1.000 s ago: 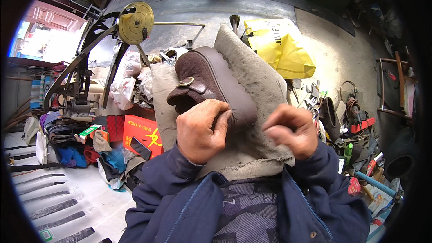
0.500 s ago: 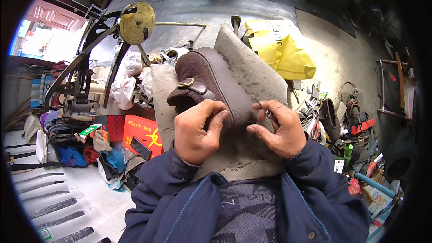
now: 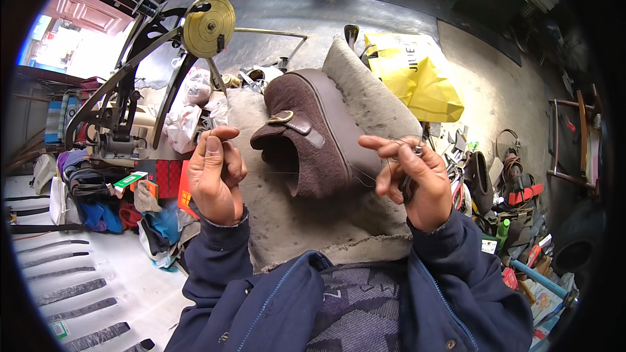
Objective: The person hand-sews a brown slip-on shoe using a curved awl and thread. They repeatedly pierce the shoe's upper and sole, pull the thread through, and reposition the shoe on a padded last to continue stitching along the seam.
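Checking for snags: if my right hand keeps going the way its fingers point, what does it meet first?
Probably the brown shoe: the right hand points left toward its heel side, though depth is unclear.

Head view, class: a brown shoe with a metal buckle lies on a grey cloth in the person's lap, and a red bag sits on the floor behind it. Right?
No. In the head view the bag behind the brown shoe is yellow; the rest stands.

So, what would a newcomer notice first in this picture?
A brown shoe lies in the middle on a grey felt cloth over the person's lap. The left hand and right hand are raised on either side, pinching a thin thread. A brass-coloured wheel stands at the upper left.
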The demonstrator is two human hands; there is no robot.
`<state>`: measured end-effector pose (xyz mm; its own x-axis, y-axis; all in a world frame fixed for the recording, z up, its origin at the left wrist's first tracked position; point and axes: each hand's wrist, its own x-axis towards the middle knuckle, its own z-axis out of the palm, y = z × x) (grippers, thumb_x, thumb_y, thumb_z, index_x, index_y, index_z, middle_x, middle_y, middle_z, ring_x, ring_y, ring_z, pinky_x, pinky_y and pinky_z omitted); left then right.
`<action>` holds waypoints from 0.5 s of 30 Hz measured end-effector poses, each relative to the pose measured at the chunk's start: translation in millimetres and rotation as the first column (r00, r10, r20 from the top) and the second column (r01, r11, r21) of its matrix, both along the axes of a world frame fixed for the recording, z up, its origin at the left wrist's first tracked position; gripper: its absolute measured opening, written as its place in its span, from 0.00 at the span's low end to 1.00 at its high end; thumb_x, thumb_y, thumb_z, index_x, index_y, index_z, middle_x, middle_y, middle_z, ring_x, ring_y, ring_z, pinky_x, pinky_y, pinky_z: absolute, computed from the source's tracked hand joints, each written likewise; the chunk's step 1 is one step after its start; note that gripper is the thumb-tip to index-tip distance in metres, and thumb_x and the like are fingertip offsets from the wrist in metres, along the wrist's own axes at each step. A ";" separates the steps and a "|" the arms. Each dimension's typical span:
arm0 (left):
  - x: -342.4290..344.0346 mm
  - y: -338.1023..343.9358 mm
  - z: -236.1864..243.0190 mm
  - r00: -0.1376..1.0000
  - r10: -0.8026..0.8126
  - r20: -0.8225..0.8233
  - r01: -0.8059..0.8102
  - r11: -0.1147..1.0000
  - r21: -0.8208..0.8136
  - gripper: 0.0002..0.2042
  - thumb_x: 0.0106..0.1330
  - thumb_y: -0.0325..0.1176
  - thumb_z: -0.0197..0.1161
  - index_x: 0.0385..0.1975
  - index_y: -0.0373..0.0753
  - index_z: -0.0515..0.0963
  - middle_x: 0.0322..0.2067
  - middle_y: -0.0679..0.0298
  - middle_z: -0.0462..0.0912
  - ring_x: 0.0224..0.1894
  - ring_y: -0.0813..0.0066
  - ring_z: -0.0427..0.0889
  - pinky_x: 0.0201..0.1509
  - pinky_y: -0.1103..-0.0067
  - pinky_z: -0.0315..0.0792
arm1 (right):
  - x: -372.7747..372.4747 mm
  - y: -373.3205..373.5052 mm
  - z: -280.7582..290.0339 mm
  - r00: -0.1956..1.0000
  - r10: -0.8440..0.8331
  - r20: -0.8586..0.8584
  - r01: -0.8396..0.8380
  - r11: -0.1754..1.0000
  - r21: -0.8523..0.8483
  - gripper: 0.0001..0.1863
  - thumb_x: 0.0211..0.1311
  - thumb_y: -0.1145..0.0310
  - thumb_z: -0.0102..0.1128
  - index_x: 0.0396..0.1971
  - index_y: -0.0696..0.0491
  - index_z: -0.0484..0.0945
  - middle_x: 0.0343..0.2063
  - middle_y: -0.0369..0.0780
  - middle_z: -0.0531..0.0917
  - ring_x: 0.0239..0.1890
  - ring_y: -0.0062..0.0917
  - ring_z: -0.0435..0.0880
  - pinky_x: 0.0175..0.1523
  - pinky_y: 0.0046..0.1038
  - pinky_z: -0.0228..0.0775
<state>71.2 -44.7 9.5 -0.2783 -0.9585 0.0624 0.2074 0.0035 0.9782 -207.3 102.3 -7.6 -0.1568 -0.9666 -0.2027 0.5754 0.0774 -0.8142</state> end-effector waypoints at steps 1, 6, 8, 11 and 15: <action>3.2 -0.3 0.0 0.999 0.005 -0.033 -0.004 1.000 0.018 0.17 0.85 0.41 0.50 0.50 0.32 0.79 0.18 0.73 0.59 0.18 0.86 0.51 0.23 0.81 0.50 | 2.6 -0.4 2.4 0.971 0.003 -0.240 0.017 0.996 0.082 0.15 0.80 0.61 0.55 0.45 0.58 0.82 0.55 0.49 0.86 0.34 0.19 0.86 0.32 0.17 0.73; 7.6 -4.2 -4.9 0.989 0.002 -0.145 0.003 0.999 0.035 0.16 0.85 0.41 0.51 0.49 0.33 0.79 0.17 0.74 0.57 0.17 0.85 0.51 0.23 0.80 0.53 | 20.6 -0.3 0.9 0.332 0.044 -0.942 -0.004 0.999 0.045 0.28 0.46 0.54 0.89 0.30 0.55 0.77 0.15 0.35 0.77 0.15 0.20 0.74 0.25 0.23 0.68; 9.2 -8.8 -7.6 0.980 0.041 -0.194 -0.033 0.998 0.045 0.16 0.84 0.41 0.51 0.50 0.33 0.79 0.17 0.74 0.57 0.18 0.85 0.52 0.23 0.79 0.54 | 27.4 -1.9 -5.8 0.281 -0.040 -0.959 0.004 0.999 -0.041 0.28 0.46 0.54 0.89 0.28 0.53 0.75 0.14 0.35 0.76 0.15 0.20 0.73 0.24 0.24 0.67; 25.2 -23.9 -6.3 0.953 0.072 -0.293 -0.079 0.997 -0.012 0.15 0.85 0.41 0.51 0.51 0.34 0.78 0.17 0.74 0.54 0.18 0.85 0.51 0.24 0.79 0.54 | 35.0 -2.0 -15.9 0.296 -0.131 -0.946 0.014 0.991 -0.133 0.26 0.47 0.59 0.89 0.23 0.52 0.72 0.12 0.35 0.73 0.13 0.19 0.70 0.22 0.24 0.64; 79.3 -50.6 9.5 0.895 0.081 -0.438 -0.143 0.984 -0.109 0.15 0.85 0.41 0.49 0.54 0.36 0.77 0.17 0.75 0.52 0.18 0.84 0.48 0.25 0.79 0.53 | 40.6 0.6 -25.7 0.333 -0.196 -0.922 0.004 0.978 -0.207 0.25 0.48 0.64 0.88 0.19 0.52 0.71 0.11 0.35 0.72 0.12 0.20 0.70 0.21 0.24 0.63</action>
